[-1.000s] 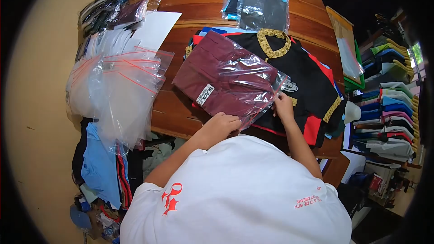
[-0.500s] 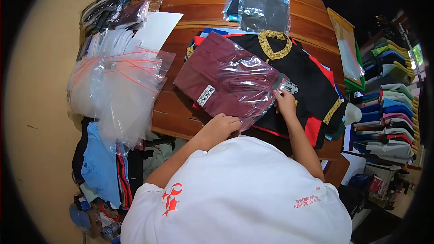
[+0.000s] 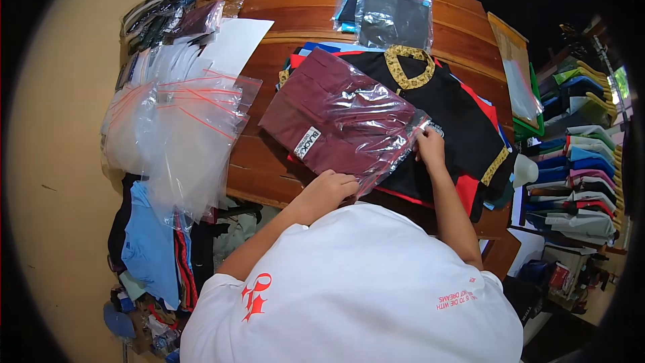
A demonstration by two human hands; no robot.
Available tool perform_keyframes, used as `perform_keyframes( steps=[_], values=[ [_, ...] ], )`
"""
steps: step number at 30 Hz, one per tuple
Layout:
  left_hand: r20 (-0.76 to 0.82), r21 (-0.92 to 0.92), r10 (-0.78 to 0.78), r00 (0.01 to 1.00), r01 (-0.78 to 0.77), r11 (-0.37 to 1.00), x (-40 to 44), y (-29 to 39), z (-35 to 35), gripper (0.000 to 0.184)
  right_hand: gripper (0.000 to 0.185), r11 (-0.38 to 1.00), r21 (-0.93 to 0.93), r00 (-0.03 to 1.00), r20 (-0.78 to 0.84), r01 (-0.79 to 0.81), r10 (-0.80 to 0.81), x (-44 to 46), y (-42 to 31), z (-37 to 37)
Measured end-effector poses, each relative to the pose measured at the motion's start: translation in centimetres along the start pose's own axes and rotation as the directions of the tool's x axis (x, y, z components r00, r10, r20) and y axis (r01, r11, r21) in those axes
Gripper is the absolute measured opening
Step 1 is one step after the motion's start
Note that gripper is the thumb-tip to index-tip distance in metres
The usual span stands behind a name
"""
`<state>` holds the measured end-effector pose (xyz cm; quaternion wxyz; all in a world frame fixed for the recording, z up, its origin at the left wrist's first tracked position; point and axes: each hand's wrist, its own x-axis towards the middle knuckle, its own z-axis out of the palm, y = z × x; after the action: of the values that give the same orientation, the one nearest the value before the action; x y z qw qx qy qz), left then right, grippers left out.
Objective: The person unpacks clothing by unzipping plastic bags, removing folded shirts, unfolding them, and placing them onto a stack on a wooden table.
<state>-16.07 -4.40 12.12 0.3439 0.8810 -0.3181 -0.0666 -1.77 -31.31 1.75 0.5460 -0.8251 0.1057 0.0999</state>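
Note:
A folded maroon garment (image 3: 316, 97) lies inside a clear plastic bag (image 3: 376, 161), tilted on the table, with a white "BLACK" label (image 3: 308, 141) near its lower left. My right hand (image 3: 431, 148) pinches the bag's edge at its right corner. At the lower end of that same edge is my left hand (image 3: 328, 190), its fingers curled onto the plastic; the fingertips are partly hidden. Under the bag spreads a black shirt (image 3: 463, 121) with a gold patterned collar (image 3: 408, 84), on top of red and blue clothes.
Clear bags with red zip strips (image 3: 191, 141) are piled at the left. Packed dark garments (image 3: 390, 13) lie at the back of the wooden table (image 3: 289, 7). Clothes on hangers (image 3: 581, 168) hang at the right. A blue garment (image 3: 149, 242) sits below the bags.
My right hand has shifted slightly up and to the right along the bag's edge. My left hand stays almost where it was.

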Motion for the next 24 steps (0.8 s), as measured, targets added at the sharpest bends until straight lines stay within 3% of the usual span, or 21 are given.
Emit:
perform_keyframes(
  steps=[7,10,15,24],
  values=[
    [0.001,0.014,0.003,1.0,-0.003,1.0,0.0,-0.2,0.1,0.011,0.027,0.999,-0.032,0.999,0.037,0.003,-0.002,0.4,-1.0,-0.5],
    [-0.006,0.023,0.019,1.0,-0.019,1.0,0.0,-0.5,0.3,0.011,0.028,1.0,0.003,1.0,0.015,-0.019,0.019,1.0,-0.1,-0.4],
    [0.002,0.02,0.009,1.0,-0.009,1.0,0.0,-0.4,0.2,0.011,0.027,0.966,0.227,0.992,0.062,-0.121,0.109,1.6,0.2,-0.5],
    [0.015,0.013,0.009,1.0,-0.009,1.0,0.1,-0.3,0.1,0.009,0.033,0.952,0.234,0.977,0.132,-0.197,0.169,2.4,0.5,-1.0]
  ],
)
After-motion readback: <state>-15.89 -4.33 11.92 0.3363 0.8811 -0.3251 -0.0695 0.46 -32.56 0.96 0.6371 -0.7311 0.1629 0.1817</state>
